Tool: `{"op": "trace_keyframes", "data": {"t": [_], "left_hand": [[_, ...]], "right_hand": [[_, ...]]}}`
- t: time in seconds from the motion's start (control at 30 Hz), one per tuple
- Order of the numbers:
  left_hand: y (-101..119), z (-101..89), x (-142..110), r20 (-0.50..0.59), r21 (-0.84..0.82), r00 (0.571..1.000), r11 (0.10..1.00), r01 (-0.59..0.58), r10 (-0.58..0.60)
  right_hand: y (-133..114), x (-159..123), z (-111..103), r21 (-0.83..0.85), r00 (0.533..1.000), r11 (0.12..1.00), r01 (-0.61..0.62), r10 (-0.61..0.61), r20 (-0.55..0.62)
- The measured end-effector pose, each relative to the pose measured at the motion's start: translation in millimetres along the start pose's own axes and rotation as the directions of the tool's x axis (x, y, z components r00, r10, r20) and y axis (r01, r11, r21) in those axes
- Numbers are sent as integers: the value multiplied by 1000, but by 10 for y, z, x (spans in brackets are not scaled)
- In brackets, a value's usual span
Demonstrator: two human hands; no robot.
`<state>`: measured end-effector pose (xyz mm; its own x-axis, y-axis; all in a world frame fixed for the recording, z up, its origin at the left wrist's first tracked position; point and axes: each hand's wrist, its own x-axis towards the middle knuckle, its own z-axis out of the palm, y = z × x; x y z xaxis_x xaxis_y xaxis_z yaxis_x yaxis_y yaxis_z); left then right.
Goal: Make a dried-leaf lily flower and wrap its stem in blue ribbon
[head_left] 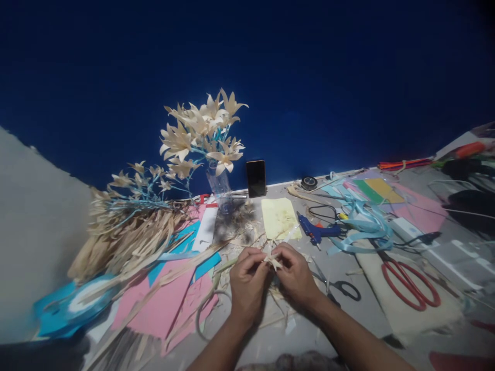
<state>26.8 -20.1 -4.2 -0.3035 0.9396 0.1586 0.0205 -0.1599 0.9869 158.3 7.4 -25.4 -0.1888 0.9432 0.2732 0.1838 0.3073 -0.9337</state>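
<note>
Small flower piece (273, 262): cream, pointed petals, star-like; both hands (269, 275) pinching it.

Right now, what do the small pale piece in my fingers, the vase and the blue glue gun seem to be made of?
The small pale piece: matte, perhaps dried husk or leaf; its colour resembles the strips nearby.
The vase: smooth, clear glass or plastic; the background shows through.
The blue glue gun: probably hard plastic, from its even colour and moulded shape.

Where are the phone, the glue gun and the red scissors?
Phone (256, 179), head view: its dark screen.
Glue gun (316, 231), head view: its blue body.
Red scissors (437, 300), head view: rim of a handle loop.
</note>
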Motion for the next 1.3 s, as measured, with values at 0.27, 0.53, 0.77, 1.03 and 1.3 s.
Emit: {"op": "trace_keyframes", "data": {"t": [0.27, 0.53, 0.77, 1.03, 1.3], "left_hand": [[-58, -20, 45, 4, -58, 998, 996, 67, -67], [-31, 27, 34, 31, -188, 978, 960, 209, -207], [-30, 30, 53, 43, -231, 976, 949, 216, -212], [-72, 7, 52, 55, -250, 961, 928, 275, -270], [-72, -32, 40, 129, -257, 924, 888, 381, -359]], "right_hand": [[-33, 35, 2, -55, 1000, 998, 30, -29, 10], [18, 48, -12, -79, 999, 996, 37, -37, 1], [6, 36, -17, -76, 1000, 997, 13, -13, 8], [-83, 59, -29, 171, 988, 978, -119, 100, 118], [-92, 47, -34, 342, 961, 904, -258, 205, 184]]}}
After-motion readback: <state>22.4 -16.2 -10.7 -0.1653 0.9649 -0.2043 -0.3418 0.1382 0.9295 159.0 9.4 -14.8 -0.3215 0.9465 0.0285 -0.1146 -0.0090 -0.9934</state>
